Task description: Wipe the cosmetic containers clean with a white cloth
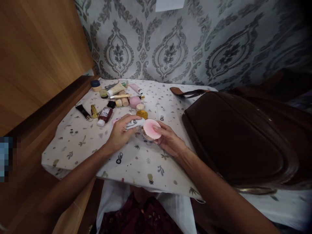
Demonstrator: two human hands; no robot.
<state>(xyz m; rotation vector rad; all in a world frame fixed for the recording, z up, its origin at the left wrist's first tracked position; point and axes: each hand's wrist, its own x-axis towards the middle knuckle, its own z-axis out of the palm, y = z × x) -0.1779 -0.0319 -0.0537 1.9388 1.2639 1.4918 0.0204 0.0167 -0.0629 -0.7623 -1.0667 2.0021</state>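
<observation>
Over the middle of the table, my right hand [170, 139] grips a round pink compact [151, 129] with a shiny gold-toned rim, its thumb lying on the pink face. A wadded pale cloth [135, 123] is pinched in my left hand [122, 131], close against the compact's left side. Just beyond my hands sits a round amber-yellow container [142, 114], with a small cream-coloured jar [139, 107] behind it. Something pink is partly hidden behind my left hand.
Several cosmetics crowd the table's left rear, including a pink jar [134, 102], a cream tube [116, 88], a dark red bottle [105, 116] and a black tube [83, 112]. A large brown leather bag [234, 139] fills the right side. A wooden cabinet [44, 35] stands left.
</observation>
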